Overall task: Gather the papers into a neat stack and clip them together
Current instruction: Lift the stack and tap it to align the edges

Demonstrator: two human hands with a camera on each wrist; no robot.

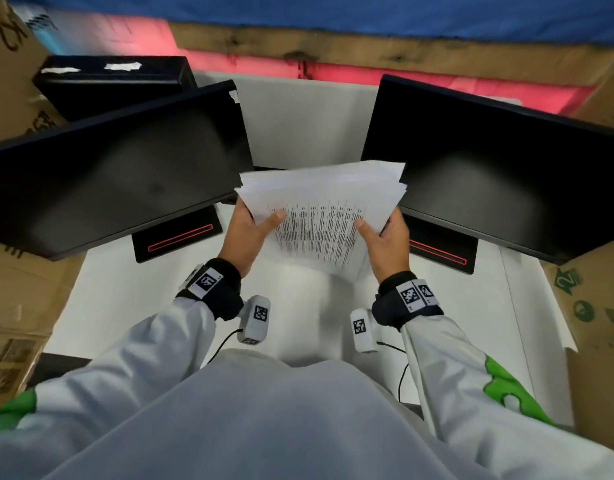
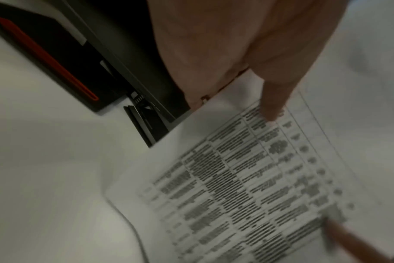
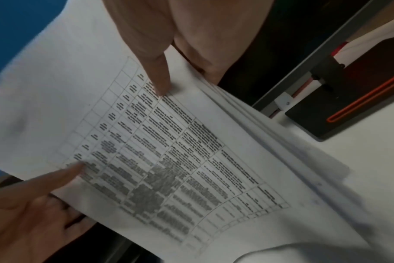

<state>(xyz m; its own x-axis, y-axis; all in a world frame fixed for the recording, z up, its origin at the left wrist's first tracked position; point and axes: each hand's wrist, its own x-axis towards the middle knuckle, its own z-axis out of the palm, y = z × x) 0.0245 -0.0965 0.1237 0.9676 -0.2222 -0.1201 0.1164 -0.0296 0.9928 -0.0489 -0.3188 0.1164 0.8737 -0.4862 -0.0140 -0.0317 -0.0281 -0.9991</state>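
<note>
Your left hand (image 1: pixel 250 227) grips the left edge of the papers (image 1: pixel 321 216), thumb pressed on the printed top sheet, the other fingers (image 2: pixel 196 99) curled beneath. Your right hand (image 1: pixel 385 239) grips the right edge the same way, thumb on top. The bundle is held between your 2 hands, tilted, above the white tabletop (image 1: pixel 125 299) and just in front of your chest.

Finding: the stack is not yet neat. On the right-wrist view the sheet edges (image 3: pixel 247 113) just beyond your right fingers are fanned and stepped, and the far corners are splayed.

Risks, as judged:
1. Loose lower sheets may slide out if either grip eases while the stack is tilted.
2. Clipping before the edges are squared would lock in the misalignment.
3. The 2 black monitors (image 1: pixel 125 161) stand close beside each hand; a wide movement could snag a corner.

No clip is visible in any view.
</note>
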